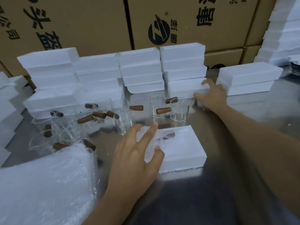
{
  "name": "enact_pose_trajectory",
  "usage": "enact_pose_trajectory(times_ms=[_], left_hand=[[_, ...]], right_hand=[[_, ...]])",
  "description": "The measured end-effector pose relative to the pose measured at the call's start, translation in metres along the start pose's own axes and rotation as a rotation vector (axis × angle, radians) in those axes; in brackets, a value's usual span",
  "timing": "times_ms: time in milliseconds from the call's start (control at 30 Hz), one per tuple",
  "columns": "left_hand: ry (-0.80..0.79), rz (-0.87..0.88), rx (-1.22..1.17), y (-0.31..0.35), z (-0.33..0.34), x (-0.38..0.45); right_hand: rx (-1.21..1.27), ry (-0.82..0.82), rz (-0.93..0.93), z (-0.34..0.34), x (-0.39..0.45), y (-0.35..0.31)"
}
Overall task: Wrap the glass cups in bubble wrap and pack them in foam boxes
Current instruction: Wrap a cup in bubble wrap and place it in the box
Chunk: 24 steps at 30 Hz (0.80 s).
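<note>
An open foam box (181, 153) lies in front of me on the steel table. A cup wrapped in bubble wrap (155, 140) sits in it, and my left hand (136, 158) presses and pinches that bundle at the box's left end. My right hand (211, 95) reaches far back and grips the corner of a foam piece (183, 90) at the bottom of a stack. Several bare glass cups (179, 111) with brown wooden handles stand and lie across the middle and left of the table.
Stacks of white foam boxes (97, 75) line the back, with another pair (248, 78) at the right. A pile of bubble wrap sheets (45, 184) fills the near left. Cardboard cartons (81, 21) form the wall behind. More foam stands at the far left and far right.
</note>
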State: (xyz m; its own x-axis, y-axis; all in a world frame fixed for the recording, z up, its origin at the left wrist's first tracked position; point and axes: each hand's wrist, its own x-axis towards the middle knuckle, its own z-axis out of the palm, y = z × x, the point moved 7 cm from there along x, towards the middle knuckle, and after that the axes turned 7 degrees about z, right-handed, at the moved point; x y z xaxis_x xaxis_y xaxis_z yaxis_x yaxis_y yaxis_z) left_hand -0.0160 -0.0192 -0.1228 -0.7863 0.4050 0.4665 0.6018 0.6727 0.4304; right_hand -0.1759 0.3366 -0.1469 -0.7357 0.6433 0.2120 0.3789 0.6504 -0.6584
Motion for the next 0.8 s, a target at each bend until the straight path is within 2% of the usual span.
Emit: enact_pose_trajectory(times_ms=[133, 267, 467, 567, 600, 667, 733, 800], left_hand=[[0.019, 0.012, -0.003, 0.001, -0.001, 0.001], [0.033, 0.019, -0.016, 0.000, -0.001, 0.000], [0.032, 0.027, -0.026, -0.001, 0.000, 0.000], [0.009, 0.062, -0.017, 0.001, -0.001, -0.001], [0.001, 0.058, -0.056, 0.002, -0.002, -0.001], [0.041, -0.033, -0.328, 0.000, -0.007, -0.004], [0.182, -0.183, -0.668, -0.008, -0.017, -0.007], [0.342, -0.299, -0.842, -0.018, -0.032, -0.009]], right_hand=[[0.113, 0.043, -0.019, -0.010, -0.018, 0.002], [0.264, 0.169, 0.079, -0.037, -0.041, 0.013], [0.383, 0.183, 0.149, -0.082, -0.086, 0.016], [0.448, 0.168, 0.059, -0.110, -0.121, -0.012], [0.453, 0.147, 0.006, -0.116, -0.135, -0.024], [0.450, 0.099, -0.104, -0.126, -0.168, -0.048], [0.438, 0.059, -0.175, -0.134, -0.199, -0.065], [0.418, 0.024, -0.214, -0.140, -0.224, -0.078]])
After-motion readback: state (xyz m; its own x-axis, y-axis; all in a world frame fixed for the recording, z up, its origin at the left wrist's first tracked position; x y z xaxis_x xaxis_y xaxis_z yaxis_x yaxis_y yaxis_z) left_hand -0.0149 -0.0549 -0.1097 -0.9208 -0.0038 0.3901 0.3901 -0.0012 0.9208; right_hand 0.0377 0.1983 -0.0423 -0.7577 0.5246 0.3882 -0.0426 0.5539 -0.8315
